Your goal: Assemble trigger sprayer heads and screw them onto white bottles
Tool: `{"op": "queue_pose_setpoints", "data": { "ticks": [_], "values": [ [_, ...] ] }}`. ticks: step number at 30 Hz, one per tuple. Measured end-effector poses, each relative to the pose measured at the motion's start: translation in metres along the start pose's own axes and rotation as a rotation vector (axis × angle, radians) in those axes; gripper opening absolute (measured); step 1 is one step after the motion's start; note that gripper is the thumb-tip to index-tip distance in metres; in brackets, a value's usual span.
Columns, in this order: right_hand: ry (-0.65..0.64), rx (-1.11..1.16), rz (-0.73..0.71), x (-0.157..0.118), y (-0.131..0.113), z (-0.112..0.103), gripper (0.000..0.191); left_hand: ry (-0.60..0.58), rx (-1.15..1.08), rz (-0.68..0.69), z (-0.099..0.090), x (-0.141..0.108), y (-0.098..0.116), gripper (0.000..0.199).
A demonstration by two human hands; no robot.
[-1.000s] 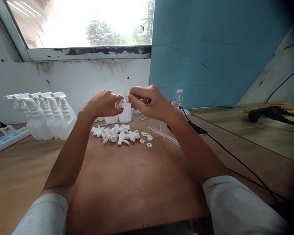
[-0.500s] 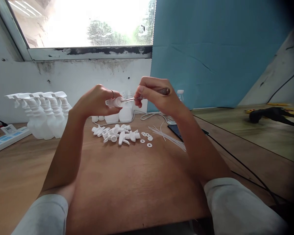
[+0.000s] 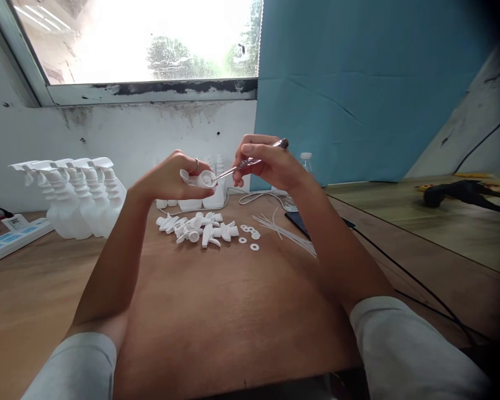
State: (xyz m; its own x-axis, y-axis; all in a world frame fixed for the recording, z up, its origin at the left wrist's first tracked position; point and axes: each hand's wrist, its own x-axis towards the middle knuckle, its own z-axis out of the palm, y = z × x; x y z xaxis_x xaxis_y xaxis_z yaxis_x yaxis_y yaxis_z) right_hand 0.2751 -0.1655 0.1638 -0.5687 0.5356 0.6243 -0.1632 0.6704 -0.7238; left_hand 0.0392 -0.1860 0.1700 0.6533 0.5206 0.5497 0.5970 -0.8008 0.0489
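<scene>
Standing beside the bench, one notes at far left a power strip, then a row of white bottles with ribbed necks, both well apart from the work.

Next comes the left hand, closed around a white spray head. The piece is held above the table, its round open end turned toward the right hand. This grip is sound: the fingers lie along the outside and leave the mouth uncovered. A firm but light pinch suits the part, as hard squeezing could distort a plastic wall or let it roll.

Below lies a pile of white spray parts, loosely heaped.

At the rim of the mouth is the tip of a slim tool; whether it touches the inner wall cannot be told. The tool slants up to the right hand, which grips it much like a pen. For good control, the tip is best lined up with the opening and worked with small finger movements, without prying against the edge. Bracing the hands against each other would steady both; they are apart.

Under and near the right hand lie flat white rings, thin tubes and a phone, partly hidden by the forearm. The small rings merit care, being easy to brush aside. Behind stands a clear bottle, largely covered.
</scene>
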Motion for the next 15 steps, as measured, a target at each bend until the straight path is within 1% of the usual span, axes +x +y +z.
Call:
{"op": "queue_pose_setpoints", "data": {
  "ticks": [4, 6, 8, 10, 15],
  "values": [
    [-0.092, 0.052, 0.033, 0.002, 0.011, -0.006, 0.021, -0.176, -0.245, -0.037, 0.001, 0.002, 0.002, 0.026],
    [-0.133, 0.076, 0.048, 0.003, 0.014, -0.007, 0.022, -0.237, -0.337, -0.040, 0.000, 0.002, 0.002, 0.028],
    [-0.157, 0.087, 0.037, 0.003, 0.014, -0.007, 0.023, -0.259, -0.395, -0.038, -0.001, 0.002, 0.002, 0.027],
    [-0.171, 0.070, -0.006, 0.002, 0.009, -0.004, 0.025, -0.270, -0.434, -0.027, -0.002, 0.001, 0.000, 0.026],
    [-0.199, -0.113, -0.137, -0.003, -0.008, 0.008, 0.029, -0.255, -0.451, 0.001, -0.004, -0.001, -0.007, 0.031]
  ]
}}
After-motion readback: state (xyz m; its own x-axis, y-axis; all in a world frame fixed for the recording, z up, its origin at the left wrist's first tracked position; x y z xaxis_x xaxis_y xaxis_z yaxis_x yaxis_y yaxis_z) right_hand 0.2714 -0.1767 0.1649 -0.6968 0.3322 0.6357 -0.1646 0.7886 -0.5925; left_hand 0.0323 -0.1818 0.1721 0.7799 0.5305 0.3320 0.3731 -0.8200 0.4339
